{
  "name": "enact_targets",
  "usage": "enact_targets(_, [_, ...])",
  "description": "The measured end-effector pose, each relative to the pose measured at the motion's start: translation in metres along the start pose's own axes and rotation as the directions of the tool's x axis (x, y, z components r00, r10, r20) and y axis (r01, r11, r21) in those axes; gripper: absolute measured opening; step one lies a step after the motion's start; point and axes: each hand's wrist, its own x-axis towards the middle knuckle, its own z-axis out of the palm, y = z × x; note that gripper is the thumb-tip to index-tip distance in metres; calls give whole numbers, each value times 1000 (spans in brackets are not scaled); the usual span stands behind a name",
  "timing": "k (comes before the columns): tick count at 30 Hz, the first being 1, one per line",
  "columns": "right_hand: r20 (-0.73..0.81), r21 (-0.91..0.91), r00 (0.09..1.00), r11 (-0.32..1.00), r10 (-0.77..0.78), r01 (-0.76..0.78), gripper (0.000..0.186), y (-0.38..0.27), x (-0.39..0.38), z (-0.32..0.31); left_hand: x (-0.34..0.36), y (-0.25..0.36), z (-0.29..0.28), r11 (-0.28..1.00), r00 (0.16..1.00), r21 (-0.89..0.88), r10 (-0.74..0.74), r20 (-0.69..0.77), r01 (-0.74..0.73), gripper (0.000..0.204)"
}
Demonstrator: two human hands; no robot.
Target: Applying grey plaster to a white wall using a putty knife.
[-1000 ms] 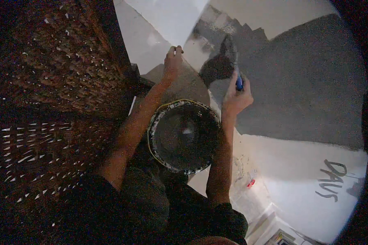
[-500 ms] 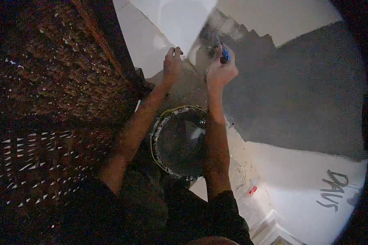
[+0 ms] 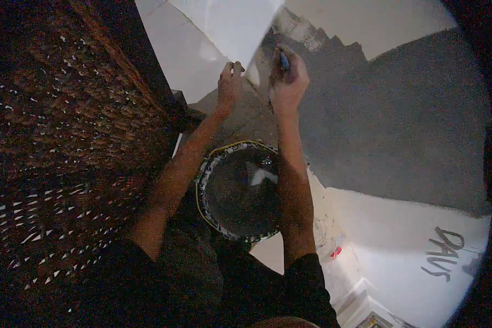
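My right hand (image 3: 290,85) is closed round a blue-handled tool (image 3: 284,60), held against the wall near the corner. The tool's working end is hidden by the fingers and shadow. Around it spreads a grey coating (image 3: 388,120) with a jagged upper edge on the pale wall (image 3: 404,27). My left hand (image 3: 230,85) is raised to the left of the corner, fingers curled; a small dark bit shows at the fingertips, too small to name. Below and between my forearms stands a round bucket (image 3: 200,191) with a smeared rim and dark grey contents, partly covered by my right forearm.
A dark woven panel (image 3: 82,104) with a dark frame rises close on my left. White surfaces (image 3: 224,27) meet at the corner ahead. On the right, dark lettering (image 3: 445,254) marks the white wall. A small red object (image 3: 336,252) lies low on the right.
My right hand has moved slightly left and up toward the corner with the blue-handled tool, and its wrist has turned. My left hand has hardly moved.
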Motion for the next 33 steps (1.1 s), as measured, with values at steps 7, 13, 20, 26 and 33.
enact_targets(7, [-251, -340, 966, 940, -65, -25, 21, -11, -30, -44, -26, -1, -11, 999, 998, 35, -12, 70, 9, 47])
enact_targets(13, [-89, -320, 992, 946, -86, 53, 22, -11, -10, -16, -19, -31, -4, 977, 987, 141, 160, 18, -161, 47])
enact_targets(20, [-208, -394, 970, 918, -128, 37, 22, -7, -11, -46, -22, -34, -3, 971, 983, 169, 153, 99, -168, 47])
enact_targets(26, [-225, -333, 972, 943, -67, -13, 17, -11, -13, -41, -31, -16, 10, 992, 993, -124, 16, 116, -2, 46])
enact_targets(33, [-214, -416, 967, 908, -137, 37, 17, -3, 6, -55, -54, 13, 13, 973, 953, -49, -208, 220, 224, 46])
